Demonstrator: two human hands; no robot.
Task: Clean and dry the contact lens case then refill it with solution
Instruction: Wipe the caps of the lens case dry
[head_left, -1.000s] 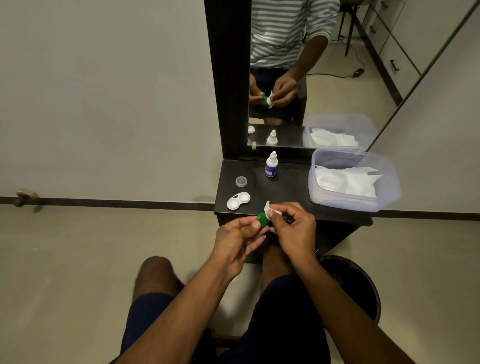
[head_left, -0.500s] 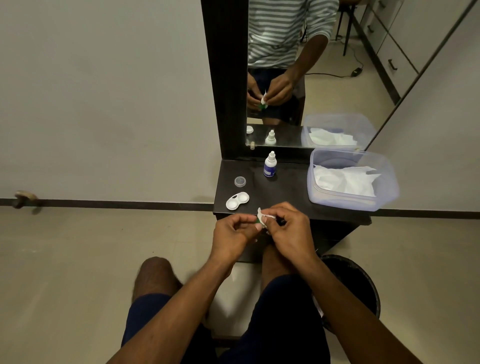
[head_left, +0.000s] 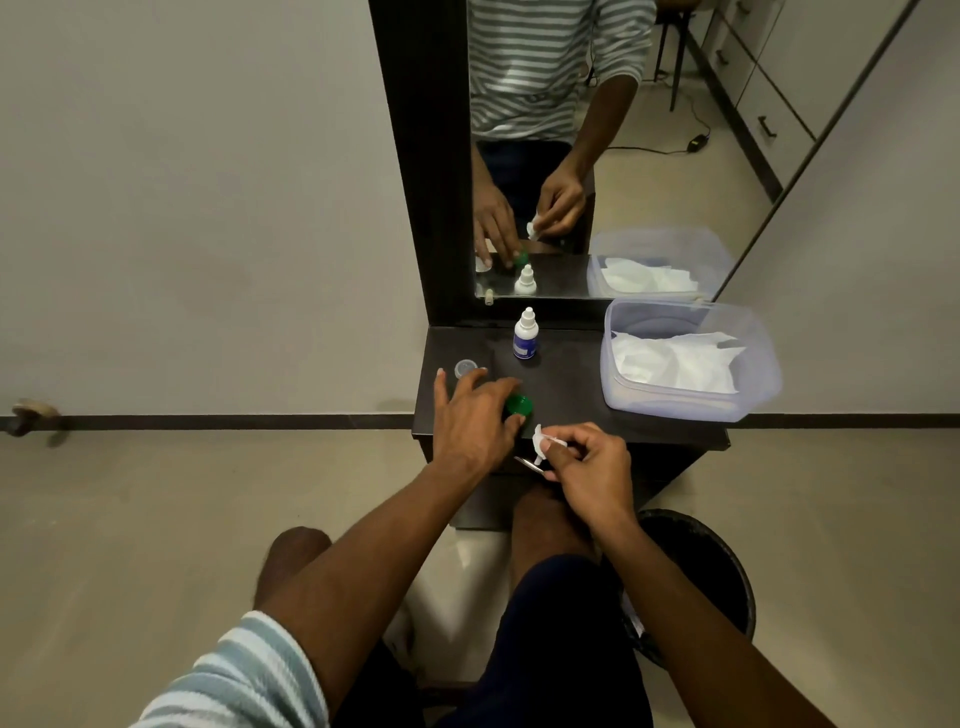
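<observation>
1. The left hand (head_left: 475, 415), fingers spread, has just set the green cap (head_left: 518, 405) on the tabletop (head_left: 571, 395), hiding the case at 10 o'clock.
2. The right hand (head_left: 589, 467) still pinches the tissue (head_left: 540, 447); cap drying looks finished.

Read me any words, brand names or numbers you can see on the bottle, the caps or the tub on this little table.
None can be read.
Small white dropper bottle: its blue label carries print, too small and blurred to read.
Green screw cap: no marking visible.
Small clear round cap: no marking visible.
Clear plastic tub holding white tissues: no label visible.
</observation>
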